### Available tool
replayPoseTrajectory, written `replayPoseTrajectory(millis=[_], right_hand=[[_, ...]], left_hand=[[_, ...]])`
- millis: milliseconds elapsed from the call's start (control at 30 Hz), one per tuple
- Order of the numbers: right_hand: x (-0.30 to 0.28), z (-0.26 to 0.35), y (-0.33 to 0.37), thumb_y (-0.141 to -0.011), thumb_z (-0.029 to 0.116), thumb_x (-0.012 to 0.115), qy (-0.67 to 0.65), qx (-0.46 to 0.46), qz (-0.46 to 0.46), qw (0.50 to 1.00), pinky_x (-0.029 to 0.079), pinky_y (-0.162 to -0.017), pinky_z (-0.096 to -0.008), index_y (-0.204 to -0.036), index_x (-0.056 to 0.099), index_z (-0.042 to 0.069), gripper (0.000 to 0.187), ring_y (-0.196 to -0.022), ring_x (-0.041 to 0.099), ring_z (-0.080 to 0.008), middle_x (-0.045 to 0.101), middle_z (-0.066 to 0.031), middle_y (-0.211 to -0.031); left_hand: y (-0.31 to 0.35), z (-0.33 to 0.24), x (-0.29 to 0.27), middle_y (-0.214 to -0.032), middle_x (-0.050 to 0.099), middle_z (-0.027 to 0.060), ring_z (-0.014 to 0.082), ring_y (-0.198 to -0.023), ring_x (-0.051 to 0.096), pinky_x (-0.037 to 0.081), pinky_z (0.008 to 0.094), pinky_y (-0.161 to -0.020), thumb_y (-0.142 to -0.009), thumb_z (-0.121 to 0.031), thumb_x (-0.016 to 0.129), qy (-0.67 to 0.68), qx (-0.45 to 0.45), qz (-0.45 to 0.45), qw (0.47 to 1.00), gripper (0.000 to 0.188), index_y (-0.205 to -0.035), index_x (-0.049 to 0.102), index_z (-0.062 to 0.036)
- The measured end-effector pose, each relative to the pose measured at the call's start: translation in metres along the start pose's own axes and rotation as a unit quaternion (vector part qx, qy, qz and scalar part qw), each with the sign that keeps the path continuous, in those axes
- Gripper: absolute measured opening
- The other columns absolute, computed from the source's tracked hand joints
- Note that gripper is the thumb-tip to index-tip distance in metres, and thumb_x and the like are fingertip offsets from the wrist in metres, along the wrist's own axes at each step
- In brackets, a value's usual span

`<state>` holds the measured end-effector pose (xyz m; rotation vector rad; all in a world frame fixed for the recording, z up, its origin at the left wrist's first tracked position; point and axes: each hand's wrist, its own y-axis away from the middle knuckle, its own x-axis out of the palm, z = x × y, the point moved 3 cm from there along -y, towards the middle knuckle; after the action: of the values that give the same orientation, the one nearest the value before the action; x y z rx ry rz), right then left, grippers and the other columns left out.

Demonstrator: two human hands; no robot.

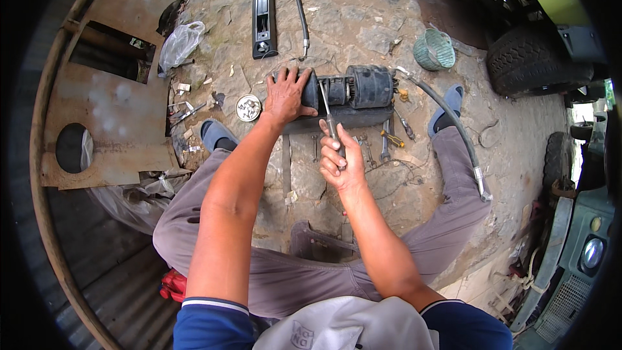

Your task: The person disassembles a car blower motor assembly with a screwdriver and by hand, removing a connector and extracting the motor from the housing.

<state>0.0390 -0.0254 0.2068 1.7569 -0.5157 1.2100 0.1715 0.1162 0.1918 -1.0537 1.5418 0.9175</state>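
A black blower unit (371,86) with two drum-shaped housings and a motor between them lies on the ground between my feet. My left hand (285,96) is spread over its left housing, palm down, fingers apart. In my right hand (343,157) is a screwdriver (328,109), fingers wrapped round its handle. The shaft points away from me, and its tip meets the unit at the gap beside the left housing. What the tip touches there is too small to tell.
Beyond the unit lie a black vent panel (264,24) and a short hose (299,16). A tin of small parts (248,108) stands left. To the right are a yellow-handled screwdriver (392,139), a wrench (385,146), a long hose (447,113), a green basket (435,50) and a tire (538,58).
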Motion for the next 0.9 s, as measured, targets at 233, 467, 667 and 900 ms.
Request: replayPoseTrajectory(millis=[233,467,667,900], right_hand=[[0.007,-0.025,-0.002,-0.103,0.040,0.047,0.429,-0.123,-0.245,0.861,0.030,-0.032,-0.0269,-0.115,0.058,0.007,0.037,-0.039,0.038,-0.0077,0.042,0.0032,-0.058],[-0.031,0.006,-0.006,-0.100,0.043,0.051,0.573,-0.192,-0.211,0.768,0.047,-0.046,-0.0351,-0.126,0.058,0.007,0.045,-0.054,0.060,-0.0217,0.062,-0.0123,-0.071],[0.001,-0.014,-0.012,-0.104,0.039,0.044,-0.025,-0.007,-0.036,0.999,0.028,-0.029,-0.0234,-0.129,0.051,0.014,0.036,-0.034,0.029,-0.0080,0.043,0.0021,-0.065],[-0.008,-0.005,-0.014,-0.105,0.040,0.041,0.107,-0.022,-0.050,0.993,0.027,-0.026,-0.0227,-0.135,0.047,0.023,0.035,-0.033,0.030,-0.0068,0.041,0.0027,-0.063]], left_hand=[[0.004,0.000,-0.001,-0.143,0.045,0.0124,0.0353,-0.137,0.035,0.032,0.0632,-0.103,-0.057,-0.050,0.087,0.006,-0.002,0.012,1.000,0.107,-0.146,0.038,-0.0163],[0.005,-0.001,-0.001,-0.142,0.044,0.0123,0.0345,-0.135,0.036,0.032,0.0630,-0.103,-0.056,-0.050,0.087,0.011,-0.007,0.017,1.000,0.109,-0.148,0.037,-0.0165],[0.003,-0.001,-0.001,-0.140,0.045,0.0133,0.0352,-0.134,0.038,0.034,0.0619,-0.101,-0.056,-0.046,0.088,0.007,0.002,0.013,1.000,0.108,-0.146,0.038,-0.0145],[-0.002,0.001,0.001,-0.139,0.047,0.0148,0.0374,-0.133,0.038,0.035,0.0635,-0.100,-0.053,-0.038,0.091,-0.026,0.011,0.014,1.000,0.110,-0.145,0.038,-0.0111]])
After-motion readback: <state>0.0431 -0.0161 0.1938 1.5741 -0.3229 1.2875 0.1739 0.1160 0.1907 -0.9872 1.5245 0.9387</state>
